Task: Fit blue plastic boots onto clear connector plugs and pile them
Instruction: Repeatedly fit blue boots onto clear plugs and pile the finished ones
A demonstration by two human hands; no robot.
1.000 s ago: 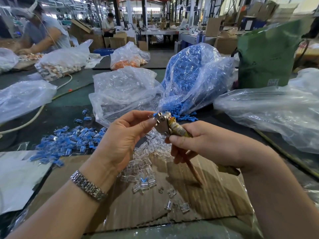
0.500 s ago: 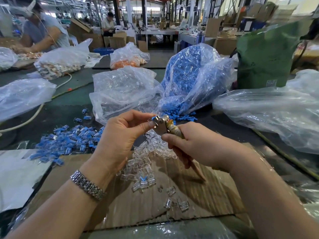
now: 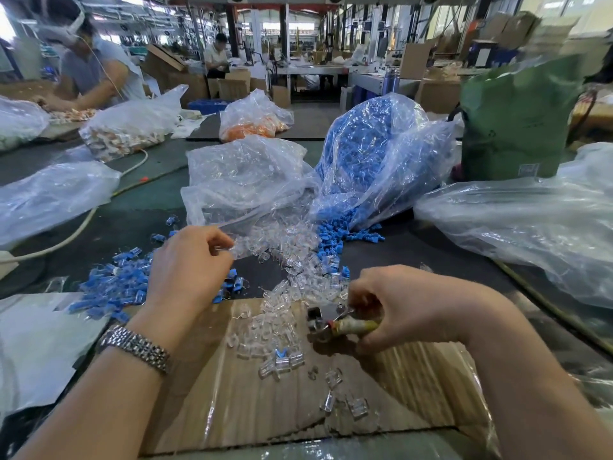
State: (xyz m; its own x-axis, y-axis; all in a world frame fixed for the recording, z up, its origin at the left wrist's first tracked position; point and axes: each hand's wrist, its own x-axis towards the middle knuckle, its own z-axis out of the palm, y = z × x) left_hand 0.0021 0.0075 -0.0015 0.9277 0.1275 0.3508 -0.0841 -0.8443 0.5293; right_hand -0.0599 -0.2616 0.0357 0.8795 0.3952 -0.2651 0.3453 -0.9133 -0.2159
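The flat brown cardboard sheet (image 3: 285,410) lies nearest. On its far edge sits the loose heap of clear connector plugs (image 3: 285,313); left lies the pile of blue-booted plugs (image 3: 112,287); behind, the clear plastic bag of blue boots (image 3: 371,161).

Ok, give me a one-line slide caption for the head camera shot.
Left hand over the blue pile, right hand gripping a metal tool beside spilled clear plugs.
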